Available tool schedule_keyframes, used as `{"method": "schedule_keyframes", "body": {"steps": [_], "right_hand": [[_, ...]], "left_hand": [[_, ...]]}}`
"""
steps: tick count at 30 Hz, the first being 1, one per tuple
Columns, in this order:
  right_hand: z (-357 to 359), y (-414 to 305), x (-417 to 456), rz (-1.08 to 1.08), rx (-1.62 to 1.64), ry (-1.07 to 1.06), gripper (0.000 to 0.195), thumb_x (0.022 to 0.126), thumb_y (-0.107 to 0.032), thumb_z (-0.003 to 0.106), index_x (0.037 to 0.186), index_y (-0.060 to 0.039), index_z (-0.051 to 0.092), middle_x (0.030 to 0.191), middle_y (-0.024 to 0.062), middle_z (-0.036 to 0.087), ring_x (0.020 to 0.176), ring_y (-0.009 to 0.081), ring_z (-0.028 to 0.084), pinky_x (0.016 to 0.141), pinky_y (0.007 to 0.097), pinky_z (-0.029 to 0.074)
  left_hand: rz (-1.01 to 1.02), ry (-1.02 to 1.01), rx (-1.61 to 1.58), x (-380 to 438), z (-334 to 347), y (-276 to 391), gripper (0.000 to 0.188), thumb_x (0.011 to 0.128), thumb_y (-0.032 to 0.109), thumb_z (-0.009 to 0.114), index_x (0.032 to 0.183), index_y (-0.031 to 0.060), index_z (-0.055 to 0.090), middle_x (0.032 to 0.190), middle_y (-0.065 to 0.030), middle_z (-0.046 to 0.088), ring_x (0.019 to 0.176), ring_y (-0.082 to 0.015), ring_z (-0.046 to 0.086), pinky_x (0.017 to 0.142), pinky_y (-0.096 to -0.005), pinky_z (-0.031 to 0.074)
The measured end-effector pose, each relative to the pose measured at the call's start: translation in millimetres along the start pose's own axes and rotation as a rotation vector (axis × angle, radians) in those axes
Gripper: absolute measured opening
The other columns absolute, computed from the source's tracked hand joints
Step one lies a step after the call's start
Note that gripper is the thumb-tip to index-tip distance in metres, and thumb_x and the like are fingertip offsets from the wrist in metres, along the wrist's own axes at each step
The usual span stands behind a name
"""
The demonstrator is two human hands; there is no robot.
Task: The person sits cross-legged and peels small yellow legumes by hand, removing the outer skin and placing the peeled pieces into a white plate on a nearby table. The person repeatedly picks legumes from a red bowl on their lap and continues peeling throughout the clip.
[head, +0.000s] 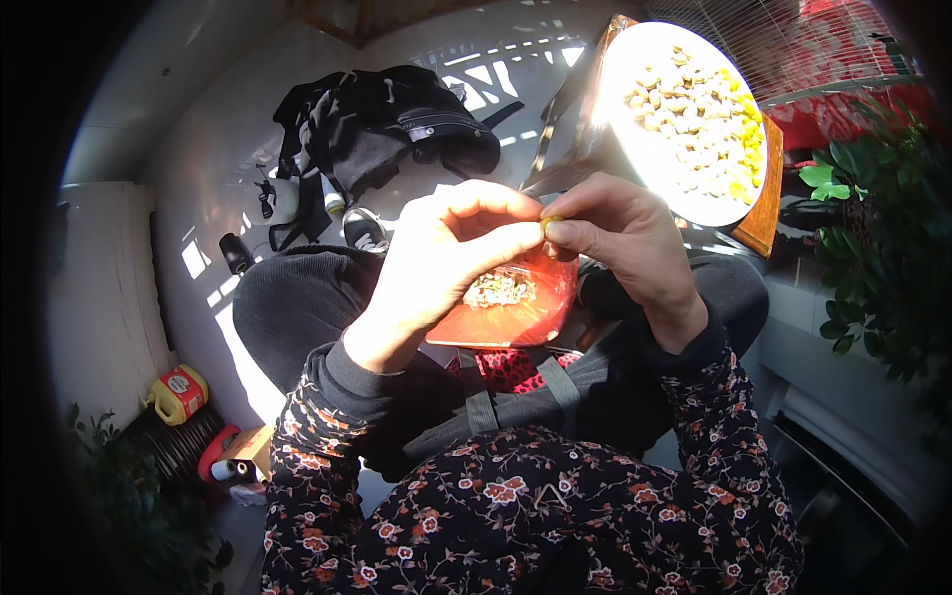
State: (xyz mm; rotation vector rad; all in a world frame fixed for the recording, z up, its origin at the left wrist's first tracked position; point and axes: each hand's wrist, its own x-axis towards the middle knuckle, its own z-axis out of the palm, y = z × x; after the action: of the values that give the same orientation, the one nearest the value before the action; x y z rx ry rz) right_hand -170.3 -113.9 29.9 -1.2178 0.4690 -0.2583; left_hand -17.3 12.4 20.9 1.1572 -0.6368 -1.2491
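Note:
In front of my lap, my left hand [439, 253] and my right hand [632, 238] meet at the fingertips. Between their thumbs and forefingers they pinch a small yellowish piece [549, 222], mostly covered by the fingers. Below them is a red plastic-lined container [483, 330] with a heap of pale and greenish scraps [502, 288] inside; my left hand hides part of it. To the right, a round white plate [647, 197] holds many tan, bean-like pieces [673, 104], with bright yellow ones [747, 149] along its right side.
The plate rests on a wooden stool [762, 212]. Black clothing or a bag [364, 134] lies on the floor ahead, near a black thread cone [236, 253]. A yellow jug [178, 394] and a cardboard box [249, 450] stand at left. A leafy plant [885, 245] borders the right.

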Motion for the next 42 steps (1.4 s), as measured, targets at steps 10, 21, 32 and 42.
{"method": "schedule_keyframes", "body": {"steps": [10, 21, 32, 42], "right_hand": [[-3.3, -5.6, -3.1, 0.019, -0.06, 0.073, 0.018, 0.079, -0.002, 0.069, 0.093, 0.0008, 0.058, 0.089, 0.0056, 0.063, 0.08, 0.0097, 0.062, 0.073, 0.0215, 0.052], [-161.1, -62.2, -50.5, -0.476, -0.488, 0.92, 0.024, 0.084, -0.005, 0.063, 0.106, 0.006, 0.062, 0.095, 0.0102, 0.067, 0.081, 0.0129, 0.063, 0.075, 0.024, 0.05], [-264.3, -22.8, -12.2, -0.591, -1.076, 0.936, 0.017, 0.076, -0.009, 0.07, 0.087, 0.0027, 0.067, 0.075, 0.0069, 0.067, 0.066, 0.0105, 0.061, 0.063, 0.0238, 0.048], [-275.4, -9.5, -8.0, -0.435, -0.407, 0.842, 0.015, 0.085, -0.012, 0.063, 0.091, 0.0006, 0.066, 0.067, -0.0012, 0.057, 0.054, 0.0037, 0.047, 0.05, 0.0164, 0.04]], "left_hand": [[-0.064, -0.04, -0.003, 10.3, 4.8, -4.8, 0.016, 0.083, 0.011, 0.067, 0.091, -0.0017, 0.064, 0.084, -0.0039, 0.063, 0.075, -0.008, 0.057, 0.07, -0.0223, 0.047], [0.226, -0.392, 1.367, 9.5, 21.5, -68.5, 0.01, 0.088, 0.018, 0.056, 0.093, 0.0094, 0.059, 0.067, -0.011, 0.063, 0.061, -0.0261, 0.065, 0.057, -0.0368, 0.049], [0.301, -0.719, 1.585, 12.5, 23.4, -88.9, 0.026, 0.078, 0.013, 0.058, 0.103, 0.0043, 0.06, 0.109, -0.013, 0.058, 0.098, -0.0266, 0.058, 0.083, -0.0345, 0.047], [0.408, -0.634, 1.498, 4.5, 13.7, -99.3, 0.027, 0.078, 0.012, 0.057, 0.104, 0.0066, 0.059, 0.095, -0.0084, 0.059, 0.087, -0.024, 0.058, 0.077, -0.0338, 0.046]]}}
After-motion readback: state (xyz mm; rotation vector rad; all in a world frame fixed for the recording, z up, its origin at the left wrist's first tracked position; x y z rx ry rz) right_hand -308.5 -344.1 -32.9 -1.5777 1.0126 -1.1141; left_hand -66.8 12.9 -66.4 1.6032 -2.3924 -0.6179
